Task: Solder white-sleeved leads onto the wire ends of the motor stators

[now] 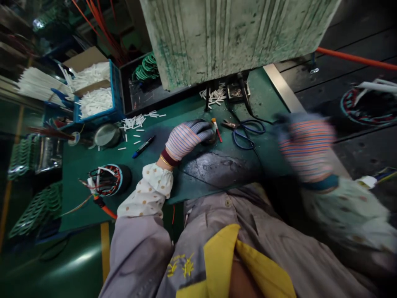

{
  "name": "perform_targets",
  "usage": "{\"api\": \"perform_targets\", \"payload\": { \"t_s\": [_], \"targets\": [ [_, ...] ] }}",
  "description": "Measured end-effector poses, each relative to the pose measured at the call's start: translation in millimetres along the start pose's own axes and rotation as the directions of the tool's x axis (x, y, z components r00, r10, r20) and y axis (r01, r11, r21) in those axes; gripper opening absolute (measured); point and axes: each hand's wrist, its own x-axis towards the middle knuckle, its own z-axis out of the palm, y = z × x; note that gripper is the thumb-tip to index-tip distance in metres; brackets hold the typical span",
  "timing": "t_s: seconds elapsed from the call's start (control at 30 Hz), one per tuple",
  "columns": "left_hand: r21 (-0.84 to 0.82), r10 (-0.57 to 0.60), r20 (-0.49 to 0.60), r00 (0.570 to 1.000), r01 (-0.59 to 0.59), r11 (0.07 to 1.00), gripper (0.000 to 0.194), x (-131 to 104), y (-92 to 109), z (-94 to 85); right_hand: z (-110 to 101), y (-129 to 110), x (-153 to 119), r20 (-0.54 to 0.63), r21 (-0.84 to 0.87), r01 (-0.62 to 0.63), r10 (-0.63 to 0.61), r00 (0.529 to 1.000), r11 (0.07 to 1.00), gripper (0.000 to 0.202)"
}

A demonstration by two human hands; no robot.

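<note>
Two hands [190, 138] [307, 149], one pair of scissors [238, 127]

Left hand [191, 138] is sitting beside brush [218, 134]. Right hand [308, 147] is showing blurred near scissors [238, 126]. Pen [143, 147] is lying on bench [77, 165].

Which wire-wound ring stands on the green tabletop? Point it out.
The ring left of the left hand; the other ring lies right of the right hand, beyond the metal strip.
</note>
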Motion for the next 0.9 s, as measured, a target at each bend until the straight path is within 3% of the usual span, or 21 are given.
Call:
{"api": "perform_targets", "payload": {
  "t_s": [0.03, 0.13, 0.2, 0.27, 0.33, 0.4, 0.47, 0.53, 0.7, 0.8, 0.9],
  "targets": [
    [0.015, -0.001, -0.006, 1.000, 0.001, 1.000, 0.038, 0.8, -1.1, -1.8, 14.0, -20.7, 6.0, 0.000, 0.043, -0.101, 0.101, 0.995, 0.994, 0.040],
    [0.066, -0.060, -0.030, 0.998, 0.061, 0.996, 0.039, 0.5, -1.7, -8.6, 63.7, -76.8, 44.5, 0.155, 0.148, -0.077, 0.053, 0.987, 0.986, 0.038],
    [0.077, -0.114, -0.034, 0.993, 0.117, 0.990, 0.037, 0.2, 3.2, -11.6, 90.7, -96.5, 75.4, 0.205, 0.146, -0.172, 0.141, 0.969, 0.974, 0.042],
    [0.067, -0.169, -0.040, 0.985, 0.171, 0.983, 0.034, 0.6, 10.8, -11.7, 103.2, -99.1, 94.6, 0.192, 0.151, -0.239, 0.209, 0.959, 0.959, 0.041],
    [0.051, -0.224, -0.063, 0.973, 0.227, 0.973, 0.032, 1.5, 17.5, -9.8, 98.4, -90.6, 95.1, 0.159, 0.168, -0.243, 0.217, 0.963, 0.955, 0.035],
    [0.032, -0.282, -0.089, 0.955, 0.285, 0.958, 0.030, 2.4, 21.0, -7.9, 80.5, -80.7, 80.5, 0.072, 0.236, -0.195, 0.183, 0.980, 0.952, 0.036],
    [0.004, -0.326, -0.109, 0.939, 0.328, 0.945, 0.029, 3.0, 21.4, -7.3, 59.4, -77.8, 61.0, -0.075, 0.365, -0.099, 0.136, 0.988, 0.926, 0.039],
    [-0.036, -0.342, -0.109, 0.933, 0.340, 0.940, 0.029, 3.0, 20.3, -7.9, 44.9, -83.7, 45.5, -0.150, 0.456, 0.004, 0.072, 0.986, 0.890, 0.038],
    [-0.105, -0.358, -0.096, 0.929, 0.348, 0.932, 0.032, -0.7, 21.0, -7.6, 48.1, -103.8, 21.0, -0.151, 0.465, 0.058, 0.014, 0.988, 0.883, 0.035],
    [-0.102, -0.364, -0.104, 0.925, 0.355, 0.929, 0.031, -2.8, 22.1, -2.9, 52.4, -98.4, 3.9, -0.159, 0.446, 0.057, 0.016, 0.987, 0.893, 0.035],
    [-0.085, -0.352, -0.110, 0.929, 0.344, 0.935, 0.030, 3.8, 23.9, 3.1, 44.0, -85.6, -1.0, -0.139, 0.442, 0.002, 0.067, 0.988, 0.897, 0.036]
  ]
}}
